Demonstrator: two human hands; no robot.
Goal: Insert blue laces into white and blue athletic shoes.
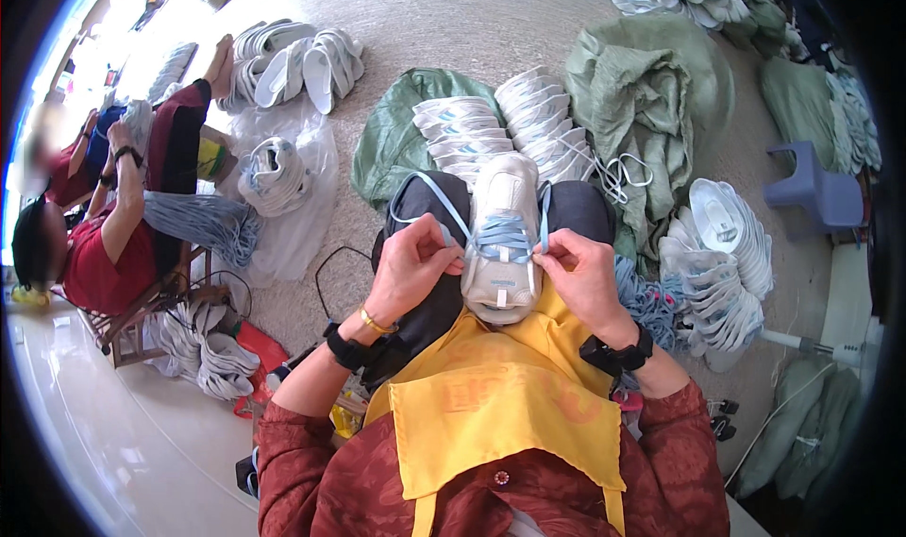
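A white shoe upper (503,183) lies across my lap, its tongue end toward me. A light blue shoelace (503,233) is threaded across its middle in several rows. My left hand (415,259) pinches the lace at the left side of the upper, and a loop of it arcs up over my dark trouser leg. At the right side, my right hand (578,271) pinches the lace between thumb and fingertips, close to the eyelets. Both hands are near the tongue. Beneath the upper is my yellow apron (500,414).
Stacked white shoe uppers (462,136) stand just beyond my knees by green sacks (651,84). More uppers (717,254) and blue laces (646,296) lie at my right, near a blue-grey stool (814,188). At left a co-worker in red (109,254) sits beside a lace bundle (203,224).
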